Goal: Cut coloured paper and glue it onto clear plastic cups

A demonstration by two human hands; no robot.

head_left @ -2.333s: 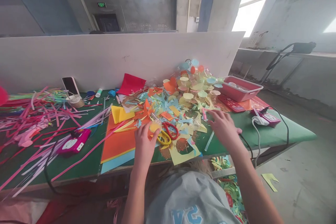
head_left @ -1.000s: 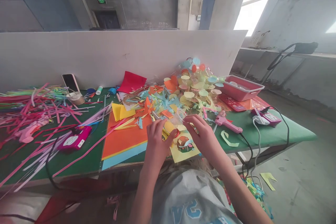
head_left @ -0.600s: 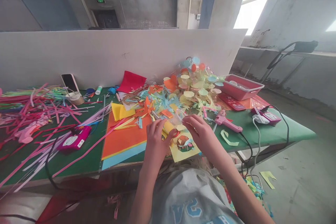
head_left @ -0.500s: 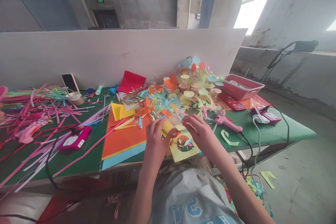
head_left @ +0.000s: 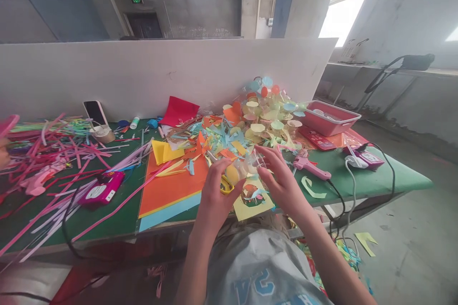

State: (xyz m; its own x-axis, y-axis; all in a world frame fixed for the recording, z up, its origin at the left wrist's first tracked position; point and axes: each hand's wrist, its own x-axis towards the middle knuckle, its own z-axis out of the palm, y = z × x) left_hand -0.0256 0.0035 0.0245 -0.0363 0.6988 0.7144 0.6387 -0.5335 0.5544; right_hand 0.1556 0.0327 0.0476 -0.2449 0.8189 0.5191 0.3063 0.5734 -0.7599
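At the far left edge of the frame, a co-worker's hand (head_left: 3,155) showed beside a tangle of pink paper strips (head_left: 60,152) heaped on a green worktop (head_left: 386,176). A smartphone (head_left: 95,113) leaned against a white partition (head_left: 171,71) at upper left, and a magenta power socket (head_left: 102,189) lay among the strips, near a sheet of orange paper (head_left: 168,186). At centre, a person's left hand (head_left: 218,195) curled its fingers around a clear plastic cup (head_left: 248,164) with a yellow part, held just above the worktop and over yellow-handled scissors (head_left: 226,186). The right hand (head_left: 284,178) was at the cup's other side, fingers spread wide, tips at or just beside its edge; whether they gripped it could not be told. Behind the hands rose a heap of paper scraps and cups (head_left: 265,109). Farther right lay a pink glue gun (head_left: 309,167), with a pink plastic tray (head_left: 331,118) at upper right.
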